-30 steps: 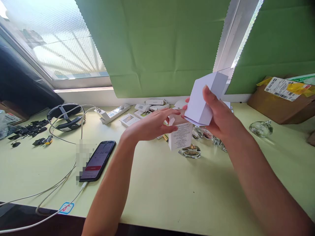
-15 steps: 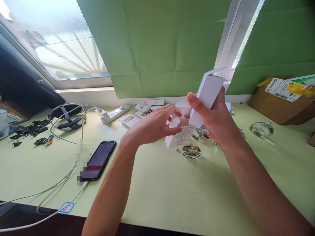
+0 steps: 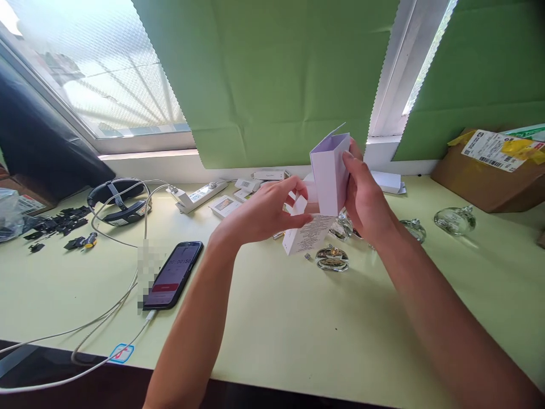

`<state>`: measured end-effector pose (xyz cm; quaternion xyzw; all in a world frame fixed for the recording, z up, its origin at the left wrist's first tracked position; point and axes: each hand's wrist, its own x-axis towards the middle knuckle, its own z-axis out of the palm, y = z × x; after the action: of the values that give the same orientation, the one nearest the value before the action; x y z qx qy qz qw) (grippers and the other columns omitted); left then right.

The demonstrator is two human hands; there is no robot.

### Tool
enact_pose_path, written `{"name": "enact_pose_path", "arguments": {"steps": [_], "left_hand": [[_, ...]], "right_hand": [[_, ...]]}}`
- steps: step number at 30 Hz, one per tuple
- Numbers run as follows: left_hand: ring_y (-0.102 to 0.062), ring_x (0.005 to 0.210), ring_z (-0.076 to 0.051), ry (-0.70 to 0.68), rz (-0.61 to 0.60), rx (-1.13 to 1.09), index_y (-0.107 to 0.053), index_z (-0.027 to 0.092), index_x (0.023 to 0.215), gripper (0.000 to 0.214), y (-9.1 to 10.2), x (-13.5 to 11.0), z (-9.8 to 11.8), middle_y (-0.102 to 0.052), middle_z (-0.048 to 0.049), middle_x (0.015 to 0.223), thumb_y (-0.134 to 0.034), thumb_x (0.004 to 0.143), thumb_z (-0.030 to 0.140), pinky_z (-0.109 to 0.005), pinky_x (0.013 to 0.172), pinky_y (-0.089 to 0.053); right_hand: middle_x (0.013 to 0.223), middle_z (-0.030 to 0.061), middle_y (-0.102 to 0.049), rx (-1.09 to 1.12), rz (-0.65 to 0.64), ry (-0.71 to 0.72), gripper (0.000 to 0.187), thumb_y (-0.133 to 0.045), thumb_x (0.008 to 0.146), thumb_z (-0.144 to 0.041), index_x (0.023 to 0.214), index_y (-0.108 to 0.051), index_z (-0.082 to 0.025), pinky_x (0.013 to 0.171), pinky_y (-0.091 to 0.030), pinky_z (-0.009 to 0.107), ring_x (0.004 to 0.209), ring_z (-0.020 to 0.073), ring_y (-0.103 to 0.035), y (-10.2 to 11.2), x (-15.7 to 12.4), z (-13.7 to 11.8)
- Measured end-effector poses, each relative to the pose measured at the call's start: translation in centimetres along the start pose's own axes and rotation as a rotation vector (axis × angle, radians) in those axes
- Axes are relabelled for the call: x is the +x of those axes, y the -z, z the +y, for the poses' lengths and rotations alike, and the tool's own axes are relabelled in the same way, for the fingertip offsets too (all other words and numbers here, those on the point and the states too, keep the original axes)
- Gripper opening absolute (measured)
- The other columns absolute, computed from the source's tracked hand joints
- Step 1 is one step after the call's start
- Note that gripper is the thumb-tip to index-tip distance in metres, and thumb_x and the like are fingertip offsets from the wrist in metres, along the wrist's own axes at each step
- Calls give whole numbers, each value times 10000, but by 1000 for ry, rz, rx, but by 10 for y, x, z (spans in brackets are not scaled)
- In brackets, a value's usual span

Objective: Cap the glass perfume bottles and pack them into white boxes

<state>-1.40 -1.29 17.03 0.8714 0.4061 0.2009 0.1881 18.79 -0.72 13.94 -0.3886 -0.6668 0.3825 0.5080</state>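
My right hand grips a plain white carton sleeve, thumb on its side. The sleeve is upright with an open top and a flap lifted at its far edge. Just beneath and to its left, my left hand holds a white printed box with flaps sticking up, thumb across its upper part. The sleeve overlaps the printed box in view, so I cannot tell whether they touch. In front of them, a glass perfume bottle lies on the table beside a small silvery piece.
More glass bottles lie to the right, near a brown cardboard box. Small white boxes and a power strip are at the back. A phone with a charging cable, a headband device and black parts occupy the left.
My right hand has moved left and turned the white sleeve, so its open top now shows and it stands nearer the printed box. My left hand has barely moved.
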Motion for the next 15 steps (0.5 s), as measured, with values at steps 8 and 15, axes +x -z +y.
{"name": "enact_pose_path", "arguments": {"steps": [8, 15], "left_hand": [[-619, 1033, -184, -15, -13, -172, -563, 231, 1174, 376, 2, 11, -24, -629, -46, 1224, -669, 841, 371, -322, 855, -525], [-600, 1091, -197, -13, -31, -242, -560, 239, 1260, 449, 1, 13, -27, -592, -63, 1313, -658, 844, 375, -368, 949, -523]], "right_hand": [[1398, 30, -564, 187, -2, -4, 472, -677, 844, -484, 1270, -521, -353, 984, -546, 495, 1296, 280, -525, 24, -1, 2], [1312, 17, -606, 28, -3, 3, 424, -734, 812, -449, 1191, -578, -341, 1015, -524, 505, 1244, 277, -557, 38, -7, -4]]}}
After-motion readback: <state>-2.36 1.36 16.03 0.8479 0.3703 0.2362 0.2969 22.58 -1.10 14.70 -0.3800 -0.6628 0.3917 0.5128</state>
